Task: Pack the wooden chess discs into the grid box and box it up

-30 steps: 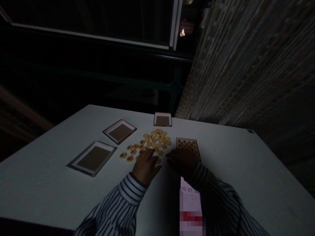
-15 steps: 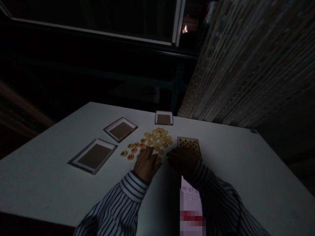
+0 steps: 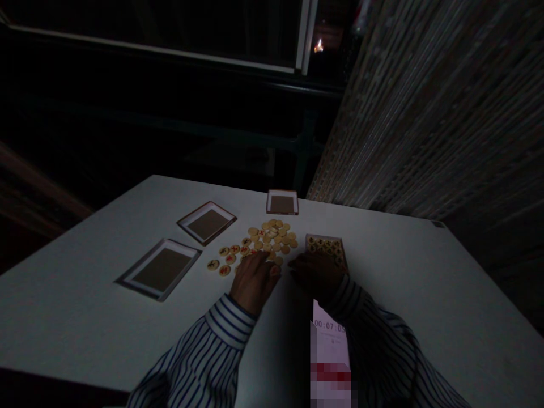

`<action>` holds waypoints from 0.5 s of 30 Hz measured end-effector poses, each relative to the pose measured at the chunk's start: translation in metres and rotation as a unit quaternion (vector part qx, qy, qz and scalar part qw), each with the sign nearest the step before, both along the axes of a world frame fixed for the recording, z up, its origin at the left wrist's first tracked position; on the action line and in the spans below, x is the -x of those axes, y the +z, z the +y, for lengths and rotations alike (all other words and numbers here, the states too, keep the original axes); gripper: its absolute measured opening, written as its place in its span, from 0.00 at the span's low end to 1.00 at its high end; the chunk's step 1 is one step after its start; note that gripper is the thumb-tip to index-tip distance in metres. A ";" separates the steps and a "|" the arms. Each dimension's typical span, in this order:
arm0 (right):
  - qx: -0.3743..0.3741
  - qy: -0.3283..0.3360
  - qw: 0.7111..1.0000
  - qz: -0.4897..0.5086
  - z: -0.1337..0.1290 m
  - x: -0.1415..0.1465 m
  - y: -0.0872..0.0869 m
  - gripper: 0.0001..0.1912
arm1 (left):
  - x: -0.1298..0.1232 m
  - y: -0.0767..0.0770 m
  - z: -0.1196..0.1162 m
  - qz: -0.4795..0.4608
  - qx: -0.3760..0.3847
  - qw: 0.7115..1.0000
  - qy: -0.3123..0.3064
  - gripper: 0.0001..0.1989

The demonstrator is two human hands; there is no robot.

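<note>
My left hand (image 3: 251,283) is over the near edge of a loose spread of round wooden xiangqi pieces (image 3: 267,247), with its fingers drawn in. A red-marked xiangqi piece (image 3: 275,271) shows between its thumb and forefinger. Several pieces at the left lie with red or black characters up; most at the far side show plain faces. My right hand (image 3: 317,275), in deep shadow, is just right of the spread and partly covers an open box (image 3: 343,249) holding rows of black-marked pieces. Its fingers point left, and I cannot make out whether they hold anything.
Three shallow trays with brown bottoms lie on the white table (image 3: 408,294): a near left tray (image 3: 159,269), a middle left tray (image 3: 207,222) and a far tray (image 3: 283,202). A phone (image 3: 331,340) showing a timer is under my right forearm. A string curtain (image 3: 403,113) hangs behind.
The thumb of my left hand has drawn up toward its fingers at the red-marked piece. My right hand stays almost where it was. The trays and loose pieces look unmoved.
</note>
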State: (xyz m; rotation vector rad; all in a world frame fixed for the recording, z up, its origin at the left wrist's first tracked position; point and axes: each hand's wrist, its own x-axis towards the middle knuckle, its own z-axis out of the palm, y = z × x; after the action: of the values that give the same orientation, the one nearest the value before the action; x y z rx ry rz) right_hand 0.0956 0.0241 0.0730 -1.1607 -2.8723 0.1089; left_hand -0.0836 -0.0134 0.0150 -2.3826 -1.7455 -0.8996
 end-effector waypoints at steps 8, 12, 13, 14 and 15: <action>-0.030 -0.006 0.999 0.031 0.007 -0.009 -0.005 0.12 | -0.001 0.011 -0.002 -0.072 -0.033 0.997 -0.003 0.12; -0.036 -0.014 0.999 0.027 0.011 -0.014 -0.001 0.13 | -0.003 0.016 -0.002 -0.082 -0.033 0.996 -0.007 0.12; -0.033 -0.017 0.999 0.019 0.011 -0.015 0.002 0.13 | -0.003 0.016 -0.002 -0.081 -0.031 0.996 -0.010 0.12; -0.030 -0.023 0.999 0.009 0.012 -0.015 0.005 0.14 | -0.003 0.016 -0.002 -0.079 -0.030 0.996 -0.012 0.12; -0.026 -0.029 0.999 -0.003 0.013 -0.016 0.008 0.14 | -0.003 0.016 -0.002 -0.076 -0.030 0.997 -0.014 0.12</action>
State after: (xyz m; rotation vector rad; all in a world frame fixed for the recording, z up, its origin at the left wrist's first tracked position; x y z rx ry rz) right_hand 0.1114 0.0370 0.0809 -1.2367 -2.8256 0.0272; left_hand -0.0811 -0.0152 0.0308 -2.3645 -1.7107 -1.1468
